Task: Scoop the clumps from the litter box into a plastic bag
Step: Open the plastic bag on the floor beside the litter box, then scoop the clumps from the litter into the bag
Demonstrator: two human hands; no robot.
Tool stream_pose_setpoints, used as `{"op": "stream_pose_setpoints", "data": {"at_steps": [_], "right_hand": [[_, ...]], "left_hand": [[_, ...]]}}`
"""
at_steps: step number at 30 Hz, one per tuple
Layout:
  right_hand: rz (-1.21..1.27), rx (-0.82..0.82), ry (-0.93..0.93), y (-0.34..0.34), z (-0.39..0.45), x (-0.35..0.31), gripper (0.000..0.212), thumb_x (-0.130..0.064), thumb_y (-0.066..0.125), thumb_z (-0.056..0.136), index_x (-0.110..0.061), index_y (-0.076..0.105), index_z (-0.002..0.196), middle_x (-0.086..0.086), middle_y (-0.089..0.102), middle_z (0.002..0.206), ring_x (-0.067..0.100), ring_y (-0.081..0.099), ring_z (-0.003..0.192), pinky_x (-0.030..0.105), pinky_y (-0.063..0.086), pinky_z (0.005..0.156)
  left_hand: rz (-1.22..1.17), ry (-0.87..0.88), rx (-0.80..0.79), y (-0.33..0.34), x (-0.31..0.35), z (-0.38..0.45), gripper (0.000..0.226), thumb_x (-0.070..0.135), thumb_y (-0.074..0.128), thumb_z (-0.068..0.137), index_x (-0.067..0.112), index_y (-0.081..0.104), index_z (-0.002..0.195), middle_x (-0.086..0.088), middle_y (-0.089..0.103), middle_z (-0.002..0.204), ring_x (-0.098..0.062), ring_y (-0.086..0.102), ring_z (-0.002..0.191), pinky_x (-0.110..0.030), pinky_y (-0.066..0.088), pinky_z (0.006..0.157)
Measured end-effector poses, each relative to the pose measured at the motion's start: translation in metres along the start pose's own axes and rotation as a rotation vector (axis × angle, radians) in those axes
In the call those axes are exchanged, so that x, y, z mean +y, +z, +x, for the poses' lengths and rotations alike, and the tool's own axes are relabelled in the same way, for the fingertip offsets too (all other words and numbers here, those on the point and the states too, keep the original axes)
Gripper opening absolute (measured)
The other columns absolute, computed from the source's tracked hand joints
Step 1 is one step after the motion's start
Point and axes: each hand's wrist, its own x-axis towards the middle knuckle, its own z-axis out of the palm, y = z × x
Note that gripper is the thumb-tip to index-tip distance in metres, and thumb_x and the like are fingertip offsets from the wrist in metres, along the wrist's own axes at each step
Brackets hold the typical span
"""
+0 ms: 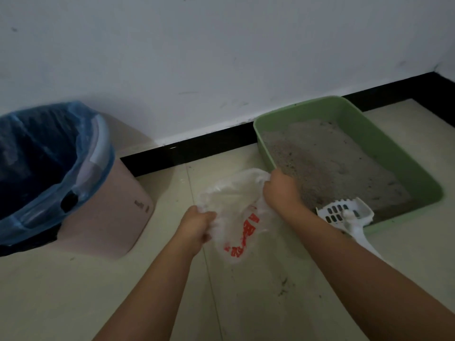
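A thin white plastic bag [236,207] with red print lies on the floor between my hands. My left hand [197,223] grips its near left edge. My right hand [280,188] grips its far right edge, close to the corner of the green litter box [384,141]. The box stands against the wall at the right and holds grey litter [327,163]. A white slotted scoop [344,214] rests in the box's near corner, its handle sticking out over the rim behind my right forearm. Neither hand touches the scoop.
A pink waste bin [115,217] lined with a blue bag [49,153] stands at the left by the wall. A black skirting board [197,150] runs along the wall. Pale floor tiles [270,291] carry a few dark specks near my right arm.
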Motion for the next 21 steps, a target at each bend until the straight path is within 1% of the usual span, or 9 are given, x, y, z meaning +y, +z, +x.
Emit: {"op": "stream_pose_setpoints", "data": {"at_steps": [2, 4, 6, 8, 11, 14, 16, 19, 21], "right_hand": [[-0.033, -0.003, -0.040, 0.009, 0.000, 0.002, 0.029, -0.016, 0.039, 0.097, 0.003, 0.045, 0.119, 0.024, 0.055, 0.119, 0.036, 0.055, 0.106, 0.032, 0.040, 0.070], [-0.152, 0.011, -0.105, 0.018, -0.001, 0.005, 0.033, -0.017, 0.042, 0.096, -0.002, 0.038, 0.126, 0.020, 0.049, 0.125, 0.033, 0.054, 0.107, 0.034, 0.045, 0.076], [-0.377, -0.012, -0.202, 0.028, -0.003, 0.008, 0.044, -0.015, 0.043, 0.094, -0.007, 0.029, 0.136, 0.017, 0.041, 0.132, 0.031, 0.049, 0.115, 0.037, 0.045, 0.088], [-0.543, -0.087, -0.220, 0.036, -0.006, 0.010, 0.049, -0.015, 0.041, 0.093, -0.008, 0.026, 0.139, 0.015, 0.039, 0.136, 0.031, 0.041, 0.123, 0.039, 0.039, 0.097], [-0.592, -0.160, -0.215, 0.044, -0.006, 0.018, 0.050, -0.017, 0.040, 0.092, -0.009, 0.028, 0.140, 0.016, 0.038, 0.137, 0.031, 0.037, 0.126, 0.041, 0.034, 0.102], [-0.563, -0.083, -0.334, 0.039, -0.005, 0.023, 0.052, -0.024, 0.038, 0.095, -0.014, 0.024, 0.144, 0.013, 0.026, 0.148, 0.031, 0.021, 0.139, 0.045, 0.018, 0.114], [-0.497, 0.005, -0.373, 0.025, -0.004, 0.025, 0.053, -0.027, 0.037, 0.096, -0.015, 0.022, 0.145, 0.010, 0.019, 0.153, 0.029, 0.012, 0.143, 0.045, 0.013, 0.116], [-0.400, 0.136, -0.358, -0.003, -0.002, 0.036, 0.054, -0.022, 0.042, 0.094, -0.011, 0.026, 0.145, 0.012, 0.019, 0.154, 0.031, 0.012, 0.143, 0.045, 0.014, 0.115], [-0.385, 0.249, -0.343, -0.022, -0.004, 0.054, 0.052, -0.015, 0.053, 0.089, -0.006, 0.040, 0.139, 0.019, 0.031, 0.149, 0.040, 0.023, 0.139, 0.054, 0.023, 0.111]], "left_hand": [[0.160, 0.171, 0.250, 0.005, 0.000, 0.002, 0.021, 0.004, 0.045, 0.090, 0.004, 0.051, 0.110, -0.014, 0.056, 0.094, -0.025, 0.054, 0.077, -0.031, 0.045, 0.065], [0.385, 0.292, 0.394, 0.005, 0.001, 0.001, 0.025, 0.007, 0.043, 0.093, 0.001, 0.044, 0.117, -0.012, 0.052, 0.097, -0.028, 0.053, 0.085, -0.031, 0.042, 0.069], [0.684, 0.281, 0.360, 0.002, -0.004, 0.005, 0.031, 0.009, 0.046, 0.092, -0.001, 0.042, 0.121, -0.017, 0.054, 0.105, -0.033, 0.055, 0.095, -0.031, 0.041, 0.071], [0.949, 0.180, 0.283, -0.001, -0.014, 0.010, 0.038, 0.011, 0.050, 0.089, 0.000, 0.042, 0.124, -0.018, 0.051, 0.119, -0.034, 0.053, 0.108, -0.035, 0.044, 0.082], [1.084, 0.062, 0.248, 0.000, -0.025, 0.009, 0.048, 0.018, 0.055, 0.087, 0.003, 0.038, 0.130, -0.017, 0.046, 0.129, -0.032, 0.046, 0.118, -0.037, 0.042, 0.094], [1.246, 0.251, 0.339, 0.002, -0.016, 0.003, 0.063, 0.040, 0.053, 0.090, 0.009, 0.029, 0.139, -0.014, 0.032, 0.142, -0.030, 0.032, 0.130, -0.039, 0.034, 0.103], [1.311, 0.437, 0.406, 0.004, 0.000, -0.001, 0.063, 0.044, 0.048, 0.091, 0.013, 0.028, 0.142, -0.012, 0.025, 0.149, -0.029, 0.023, 0.136, -0.040, 0.027, 0.107], [1.352, 0.651, 0.382, 0.019, 0.020, -0.006, 0.056, 0.039, 0.047, 0.092, 0.016, 0.032, 0.142, -0.010, 0.024, 0.150, -0.028, 0.019, 0.139, -0.040, 0.022, 0.110], [1.366, 0.756, 0.290, 0.039, 0.022, -0.010, 0.055, 0.036, 0.046, 0.093, 0.019, 0.032, 0.143, -0.008, 0.022, 0.152, -0.028, 0.014, 0.141, -0.040, 0.017, 0.112]]}}
